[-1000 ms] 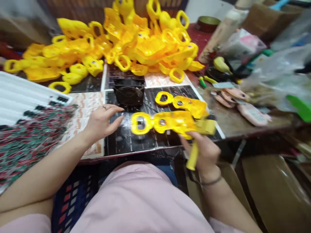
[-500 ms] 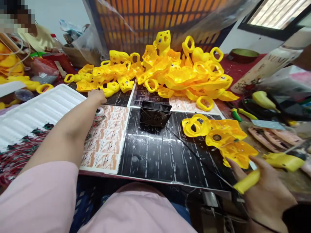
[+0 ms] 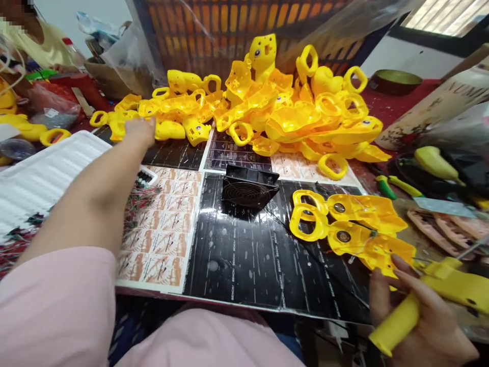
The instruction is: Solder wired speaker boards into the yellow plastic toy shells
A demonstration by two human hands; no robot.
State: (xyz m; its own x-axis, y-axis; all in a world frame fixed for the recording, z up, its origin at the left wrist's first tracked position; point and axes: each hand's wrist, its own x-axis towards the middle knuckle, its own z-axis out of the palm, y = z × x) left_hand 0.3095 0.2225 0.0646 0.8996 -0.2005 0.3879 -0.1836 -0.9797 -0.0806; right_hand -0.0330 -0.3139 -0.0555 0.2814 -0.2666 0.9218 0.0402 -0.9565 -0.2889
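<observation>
My left hand (image 3: 139, 133) reaches over to the left part of a heap of yellow plastic toy shells (image 3: 173, 104). It touches or hovers just over the nearest pieces; the fingers are mostly hidden behind the back of the hand. In my right hand (image 3: 424, 311) at the lower right is a yellow glue gun (image 3: 397, 323), gripped by its handle, with its body pointing right. Beside that hand lie two open toy shell halves (image 3: 367, 211) with ring-shaped ends, each with a round dark part inside and thin wires.
A black fan (image 3: 250, 187) stands mid-table, its cord running right. At left, a white foam tray (image 3: 57, 168) lies by red and black wires (image 3: 23, 250). Green-handled pliers (image 3: 385, 187), pink pieces (image 3: 435, 232) and a tall bottle (image 3: 431, 109) are at right. A crate (image 3: 244, 25) stands behind; a person sits far left.
My left hand has shifted slightly left and farther over the yellow pieces. My right hand still grips the glue gun, now lower in view. The camera view has shifted a little.
</observation>
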